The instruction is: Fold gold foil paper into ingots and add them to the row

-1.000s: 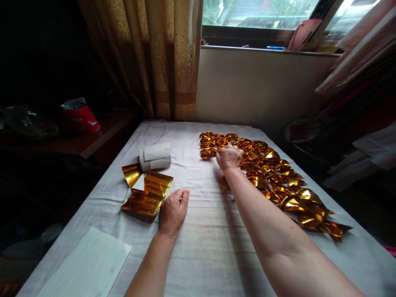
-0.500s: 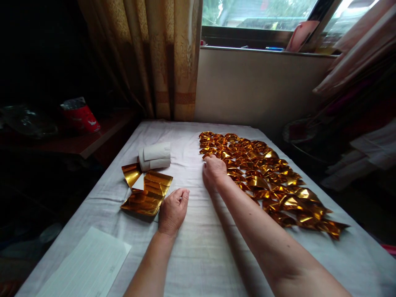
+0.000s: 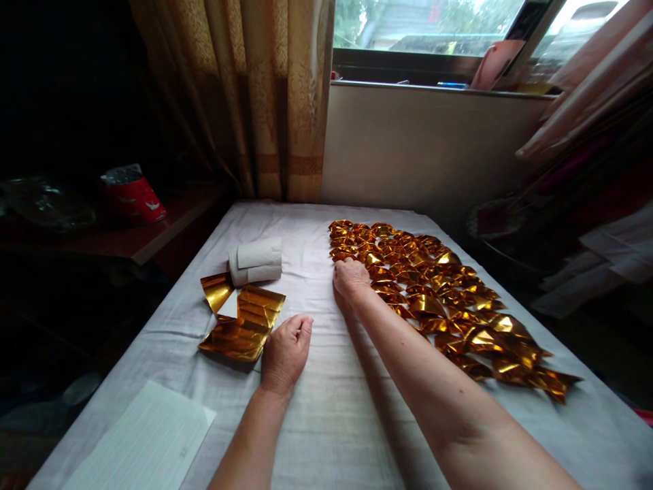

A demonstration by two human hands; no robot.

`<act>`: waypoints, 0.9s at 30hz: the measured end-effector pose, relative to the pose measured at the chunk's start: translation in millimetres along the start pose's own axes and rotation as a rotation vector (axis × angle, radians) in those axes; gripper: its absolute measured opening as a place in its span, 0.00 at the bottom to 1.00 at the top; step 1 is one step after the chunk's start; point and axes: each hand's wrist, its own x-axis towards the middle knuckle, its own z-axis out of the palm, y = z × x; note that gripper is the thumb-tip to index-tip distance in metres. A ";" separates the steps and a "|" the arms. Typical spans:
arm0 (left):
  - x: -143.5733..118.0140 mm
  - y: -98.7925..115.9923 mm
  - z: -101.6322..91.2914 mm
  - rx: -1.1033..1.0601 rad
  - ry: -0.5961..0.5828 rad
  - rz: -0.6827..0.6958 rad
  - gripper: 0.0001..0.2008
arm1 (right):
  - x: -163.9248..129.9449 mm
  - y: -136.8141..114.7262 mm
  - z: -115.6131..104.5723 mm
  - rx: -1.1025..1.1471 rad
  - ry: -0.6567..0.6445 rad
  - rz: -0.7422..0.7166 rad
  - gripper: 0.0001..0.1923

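Observation:
My right hand (image 3: 351, 277) reaches out to the left edge of a spread of folded gold foil pieces (image 3: 423, 303). Its fingers are curled down among the nearest ones, and what lies beneath them is hidden. My left hand (image 3: 286, 354) rests on the cloth as a loose fist, thumb against the forefinger, with nothing visible in it. Just left of that fist are gold foil sheets (image 3: 245, 327), creased and partly overlapping. A roll of white paper (image 3: 259, 260) lies behind the sheets, touching them.
A white cloth (image 3: 326, 422) covers the table. A pale lined sheet (image 3: 145, 435) lies at the near left. To the left, a dark red shelf (image 3: 168, 231) carries a red packet (image 3: 133, 196). Curtain (image 3: 286, 102), window and wall stand behind; clothes hang at the right.
My right hand has drawn very slightly left and back towards me, still at the edge of the foil pieces. My left hand stays in place. The view has tilted up a little.

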 end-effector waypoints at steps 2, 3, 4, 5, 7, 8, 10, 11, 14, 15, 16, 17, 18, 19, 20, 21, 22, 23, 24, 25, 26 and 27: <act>-0.3 -0.4 0.3 -0.001 0.007 0.003 0.15 | 1.8 -0.2 -0.1 0.000 -0.001 -0.012 0.18; -0.5 -0.7 0.5 -0.004 0.008 0.004 0.15 | 2.6 0.0 0.2 0.000 -0.001 -0.018 0.18; -0.5 -0.9 0.6 -0.006 0.008 0.005 0.15 | 3.3 0.3 0.6 0.001 -0.001 -0.024 0.17; -0.5 -1.1 0.7 -0.007 0.008 0.006 0.15 | 3.6 0.7 1.2 0.001 0.001 -0.029 0.17; -0.2 -1.2 0.8 -0.001 0.010 0.005 0.15 | 3.1 1.6 2.5 0.002 0.008 -0.040 0.17; 0.0 -1.1 0.7 0.003 0.010 0.006 0.15 | 2.1 2.0 3.1 0.002 0.014 -0.045 0.17; 0.4 -0.5 0.3 0.008 0.006 0.008 0.15 | -1.0 2.2 3.7 0.004 0.028 -0.054 0.16; 0.6 -0.1 0.0 0.008 0.003 0.007 0.15 | -2.9 2.1 3.5 0.006 0.036 -0.053 0.16; 0.4 1.0 -0.8 0.011 -0.005 0.001 0.15 | -6.6 1.3 0.7 0.006 0.073 -0.015 0.16; 0.1 1.2 -0.9 0.012 -0.006 -0.003 0.15 | -6.4 1.4 -0.9 0.005 0.087 0.008 0.16; -0.1 1.3 -0.9 0.011 -0.008 -0.005 0.15 | -5.1 2.0 -2.8 0.002 0.100 0.034 0.17; -0.4 1.2 -0.8 0.008 -0.010 -0.006 0.15 | -2.8 3.3 -4.9 -0.002 0.109 0.058 0.18; -0.6 1.1 -0.6 0.002 -0.008 -0.006 0.15 | 0.5 5.5 -7.1 -0.007 0.114 0.079 0.18; -0.7 0.8 -0.4 -0.004 -0.006 -0.005 0.15 | 4.4 8.5 -9.2 -0.013 0.115 0.097 0.18; -0.8 0.4 -0.1 -0.011 -0.004 -0.004 0.15 | 8.7 12.4 -11.2 -0.019 0.114 0.104 0.18; -0.8 0.1 0.1 -0.017 0.001 -0.003 0.15 | 13.1 16.9 -13.0 -0.025 0.109 0.109 0.18; -0.7 -0.2 0.3 -0.021 0.005 0.000 0.15 | 17.2 21.7 -14.6 -0.033 0.103 0.116 0.17; -0.7 -0.3 0.5 -0.024 0.007 0.002 0.15 | 20.9 26.6 -15.9 -0.041 0.098 0.119 0.17; -0.6 -0.4 0.6 -0.026 0.006 0.005 0.15 | 24.0 31.3 -16.9 -0.048 0.093 0.123 0.17; -0.6 -0.4 0.6 -0.027 0.003 0.006 0.15 | 26.4 35.3 -17.6 -0.054 0.092 0.119 0.16; -0.6 -0.3 0.6 -0.026 0.000 0.005 0.15 | 28.3 38.7 -18.0 -0.059 0.092 0.114 0.16; -0.5 -0.1 0.5 -0.026 -0.003 0.003 0.15 | 29.7 41.1 -18.0 -0.064 0.095 0.107 0.17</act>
